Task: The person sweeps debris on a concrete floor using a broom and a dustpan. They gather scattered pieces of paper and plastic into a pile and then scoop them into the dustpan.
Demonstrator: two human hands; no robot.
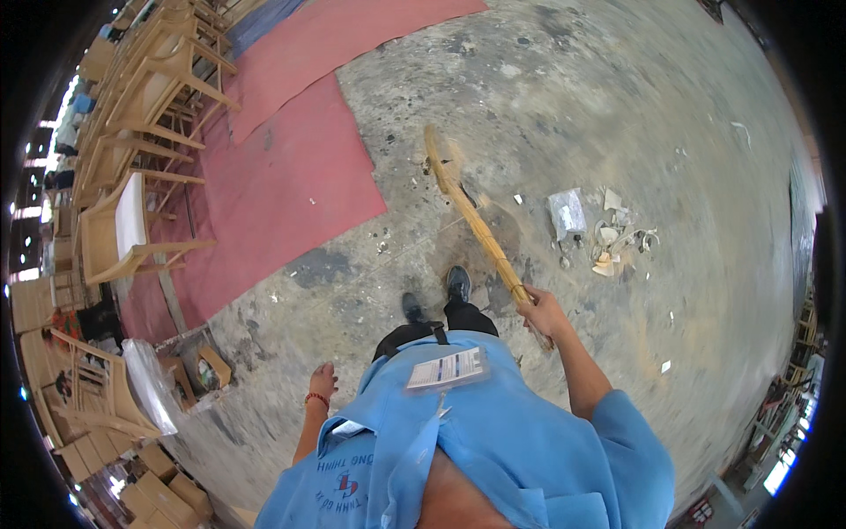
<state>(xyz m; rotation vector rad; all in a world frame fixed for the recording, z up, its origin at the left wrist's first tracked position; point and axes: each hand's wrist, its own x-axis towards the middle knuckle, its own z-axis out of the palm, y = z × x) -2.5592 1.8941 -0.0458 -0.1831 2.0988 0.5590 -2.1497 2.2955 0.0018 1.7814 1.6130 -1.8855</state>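
My right hand [544, 315] is wrapped round the handle of a long yellow straw broom [480, 231]. The broom slants away to the upper left, and its curved far end [434, 163] is down at the concrete floor. To the right of the broom lies a litter heap: a crumpled clear plastic bag [567, 214] beside pale scraps and curled strips [610, 236]. My left hand [323, 381], with a red bead bracelet at the wrist, hangs at my left side. Its fingers are loosely bent, and nothing shows in them.
Red mats [282, 194] cover the floor at the left. Wooden chairs [132, 220] stand in rows along the far left. Below them are a plastic-wrapped bundle [150, 383], an open carton [211, 366] and stacked cardboard boxes [163, 489]. Small white bits [665, 366] dot the concrete at the right.
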